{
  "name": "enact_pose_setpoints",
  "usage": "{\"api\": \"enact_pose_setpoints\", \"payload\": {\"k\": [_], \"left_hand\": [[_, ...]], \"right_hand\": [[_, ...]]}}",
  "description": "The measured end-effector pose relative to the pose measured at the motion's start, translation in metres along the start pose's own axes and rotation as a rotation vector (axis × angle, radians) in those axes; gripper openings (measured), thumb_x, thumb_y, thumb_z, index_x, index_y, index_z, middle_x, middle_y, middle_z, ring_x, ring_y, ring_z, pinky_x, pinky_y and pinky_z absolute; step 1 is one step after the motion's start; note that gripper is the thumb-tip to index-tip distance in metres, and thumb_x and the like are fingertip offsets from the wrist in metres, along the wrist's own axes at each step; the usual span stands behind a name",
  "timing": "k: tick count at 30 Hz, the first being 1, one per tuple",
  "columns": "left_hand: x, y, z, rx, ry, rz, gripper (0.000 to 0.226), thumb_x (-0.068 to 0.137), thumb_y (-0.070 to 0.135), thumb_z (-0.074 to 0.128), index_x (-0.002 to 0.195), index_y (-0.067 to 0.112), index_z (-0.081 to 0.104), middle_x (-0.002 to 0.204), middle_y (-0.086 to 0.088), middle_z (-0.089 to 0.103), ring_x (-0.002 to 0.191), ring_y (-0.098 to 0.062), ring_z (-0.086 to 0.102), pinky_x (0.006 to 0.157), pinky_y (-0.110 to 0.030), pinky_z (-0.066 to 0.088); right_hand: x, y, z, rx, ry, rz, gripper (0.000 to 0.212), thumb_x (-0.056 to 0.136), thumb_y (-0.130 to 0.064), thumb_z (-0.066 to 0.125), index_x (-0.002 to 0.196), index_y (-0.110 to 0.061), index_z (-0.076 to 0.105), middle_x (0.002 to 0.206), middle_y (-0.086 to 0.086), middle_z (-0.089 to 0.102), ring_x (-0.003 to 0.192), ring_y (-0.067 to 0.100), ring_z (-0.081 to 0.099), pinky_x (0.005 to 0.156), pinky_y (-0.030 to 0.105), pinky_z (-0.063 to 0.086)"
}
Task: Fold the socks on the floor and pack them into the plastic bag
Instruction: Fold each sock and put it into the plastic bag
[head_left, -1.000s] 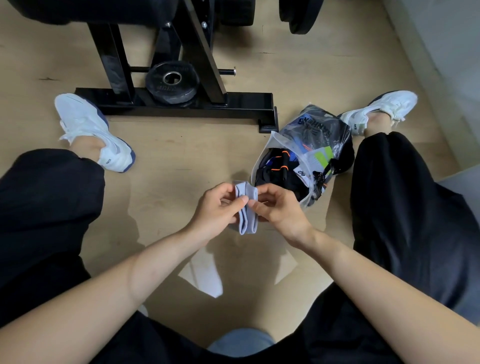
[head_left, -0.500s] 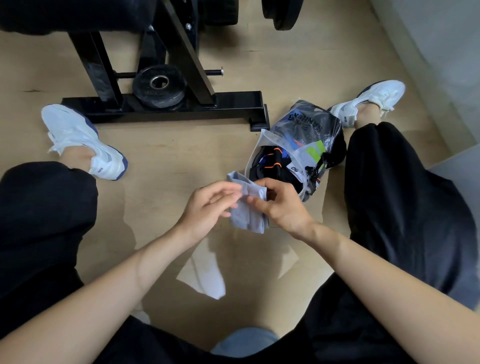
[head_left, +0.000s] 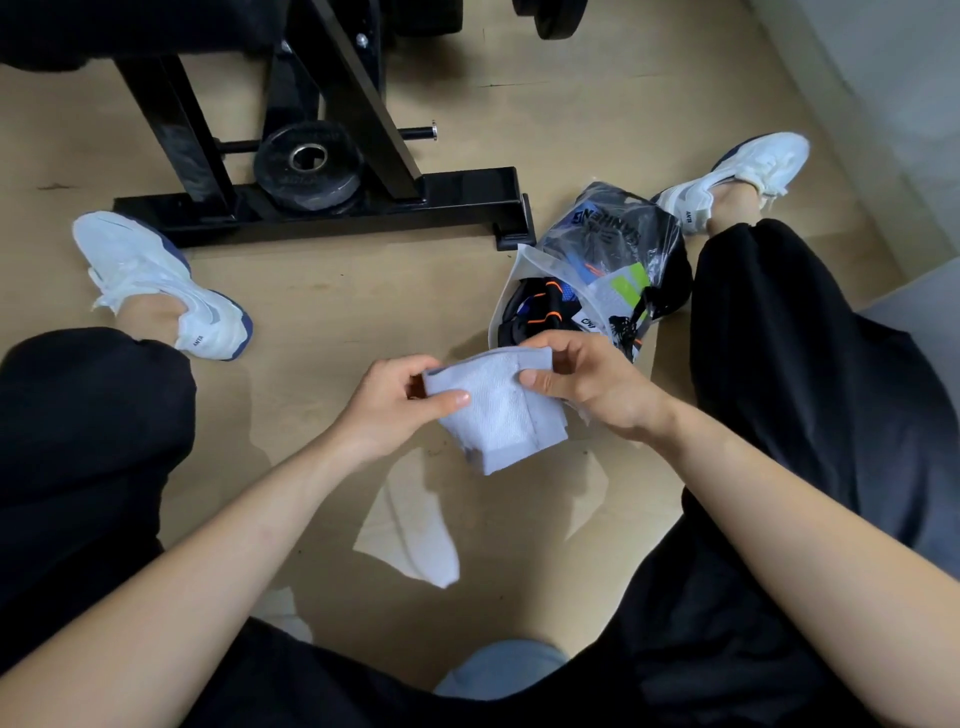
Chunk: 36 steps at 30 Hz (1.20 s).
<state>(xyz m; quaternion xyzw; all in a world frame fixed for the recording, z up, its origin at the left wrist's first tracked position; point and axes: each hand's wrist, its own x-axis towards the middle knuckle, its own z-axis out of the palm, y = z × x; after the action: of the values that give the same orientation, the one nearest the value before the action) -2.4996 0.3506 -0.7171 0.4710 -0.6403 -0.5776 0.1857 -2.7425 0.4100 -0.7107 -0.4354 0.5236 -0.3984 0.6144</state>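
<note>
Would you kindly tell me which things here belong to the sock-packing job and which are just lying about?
Part of the job:
grey sock, pinched by left hand and right hand
white sock on the floor
plastic bag, already holding dark items

Just lying about:
weight plate
black frame

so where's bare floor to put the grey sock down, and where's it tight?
Widest bare patch: floor between the left shoe, the bench base and the plastic bag. A smaller patch lies by the left knee. It's crowded under the hands, where the white sock lies, and beside the bag against the right leg. Both hands grip the grey sock.
</note>
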Motion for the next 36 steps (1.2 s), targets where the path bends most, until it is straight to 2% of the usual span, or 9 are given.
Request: {"api": "enact_pose_setpoints", "payload": {"k": [4,7,12,15,18,21,24,29,36], "left_hand": [[0.002,0.003,0.005,-0.256,0.155,-0.071,0.015,0.092,0.009,0.071,0.101,-0.003,0.067,0.088,-0.005,0.069,0.080,-0.014,0.060,0.072,-0.033,0.049],[-0.002,0.010,0.013,-0.372,0.093,-0.176,0.035,0.088,0.018,0.076,0.117,0.006,0.063,0.103,-0.004,0.074,0.091,-0.015,0.070,0.074,-0.036,0.056],[-0.008,0.007,0.021,-0.237,0.084,-0.191,0.038,0.081,-0.002,0.079,0.114,0.011,0.065,0.098,-0.006,0.076,0.080,-0.013,0.073,0.061,-0.026,0.058],[-0.006,0.003,0.014,-0.192,0.118,-0.153,0.030,0.081,-0.006,0.077,0.101,0.011,0.065,0.086,-0.006,0.076,0.075,-0.015,0.070,0.062,-0.026,0.057],[-0.005,0.002,0.010,-0.188,0.084,-0.131,0.038,0.079,-0.011,0.077,0.106,0.013,0.065,0.089,-0.001,0.077,0.079,-0.011,0.072,0.070,-0.022,0.058],[-0.005,0.005,0.014,-0.225,0.119,-0.117,0.033,0.082,0.001,0.080,0.109,0.014,0.067,0.101,-0.003,0.077,0.091,-0.018,0.073,0.076,-0.028,0.059],[-0.002,0.007,0.016,-0.175,0.253,-0.086,0.017,0.085,0.014,0.080,0.099,0.012,0.070,0.095,-0.006,0.077,0.088,-0.028,0.073,0.076,-0.041,0.058],[0.003,-0.002,0.012,-0.022,0.385,-0.064,0.015,0.082,0.021,0.082,0.083,0.015,0.068,0.079,-0.009,0.072,0.063,-0.013,0.057,0.063,-0.033,0.048],[-0.004,0.003,0.012,0.331,0.471,0.082,0.019,0.080,0.029,0.080,0.096,0.026,0.069,0.083,0.015,0.068,0.070,-0.009,0.065,0.069,-0.029,0.055]], "right_hand": [[0.004,0.006,0.003,0.077,0.147,0.046,0.011,0.091,0.000,0.066,0.100,-0.006,0.065,0.095,0.008,0.069,0.091,0.023,0.064,0.086,0.044,0.053],[0.005,0.009,0.009,0.125,0.192,0.058,0.010,0.092,-0.003,0.065,0.102,-0.005,0.064,0.099,0.013,0.067,0.093,0.025,0.064,0.087,0.047,0.054],[0.006,0.008,0.009,0.130,0.251,0.046,0.019,0.092,-0.002,0.065,0.109,0.006,0.061,0.099,0.014,0.068,0.094,0.027,0.065,0.087,0.049,0.055],[0.005,0.009,0.006,0.125,0.292,0.062,0.023,0.092,-0.001,0.065,0.111,0.011,0.059,0.101,0.016,0.067,0.095,0.028,0.065,0.087,0.052,0.055],[0.006,0.010,0.007,0.100,0.294,0.063,0.025,0.091,0.000,0.066,0.110,0.014,0.057,0.099,0.016,0.067,0.093,0.029,0.066,0.082,0.050,0.057],[0.005,0.011,0.008,0.079,0.283,0.077,0.023,0.090,-0.004,0.069,0.107,0.009,0.061,0.099,0.018,0.071,0.092,0.028,0.069,0.083,0.052,0.057],[0.005,0.010,0.011,0.010,0.269,0.103,0.021,0.091,-0.012,0.071,0.103,0.005,0.066,0.102,0.022,0.072,0.088,0.027,0.071,0.081,0.052,0.058],[0.003,0.005,0.013,-0.020,0.244,0.138,0.023,0.094,-0.022,0.068,0.100,0.000,0.070,0.088,0.012,0.073,0.077,0.017,0.071,0.068,0.037,0.061],[0.003,0.005,0.017,0.027,0.297,0.204,0.023,0.092,-0.023,0.071,0.095,0.000,0.070,0.079,0.010,0.072,0.067,0.020,0.068,0.061,0.033,0.060]]}}
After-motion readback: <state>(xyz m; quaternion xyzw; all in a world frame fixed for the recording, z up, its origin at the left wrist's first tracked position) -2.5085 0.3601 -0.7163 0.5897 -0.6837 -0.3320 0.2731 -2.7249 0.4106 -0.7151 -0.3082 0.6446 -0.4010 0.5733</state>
